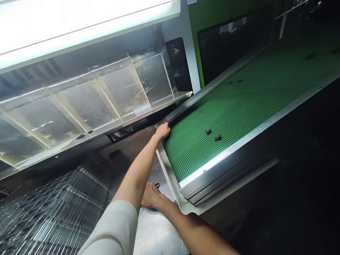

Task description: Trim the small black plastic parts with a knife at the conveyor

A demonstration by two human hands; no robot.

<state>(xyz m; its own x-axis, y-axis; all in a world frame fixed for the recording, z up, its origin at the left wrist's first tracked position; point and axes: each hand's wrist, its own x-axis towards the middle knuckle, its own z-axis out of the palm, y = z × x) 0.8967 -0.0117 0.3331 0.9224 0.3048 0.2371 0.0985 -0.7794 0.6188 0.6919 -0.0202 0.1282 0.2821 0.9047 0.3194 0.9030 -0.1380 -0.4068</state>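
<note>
My left hand point(163, 130) reaches to the far corner at the near end of a green conveyor belt point(191, 152). Its fingers are closed beside the metal side rail, with a bit of something dark at the fingertips that I cannot make out. Lower down, over a silver metal surface point(151, 226), my right hand point(152, 196) is curled closed, partly behind my left forearm. A small black piece point(157, 185) sticks out by its fingers. Two small black parts, one point(208, 131) slightly behind the other point(217, 137), lie on the belt to the right of my left hand.
More small dark parts point(240, 80) lie farther up the belt. A clear, divided tray point(106, 92) stands at the left under a bright lamp point(87, 21), black pieces point(80, 136) on its front edge. Wire racks point(71, 209) fill the lower left. A metal rail point(225, 156) edges the belt.
</note>
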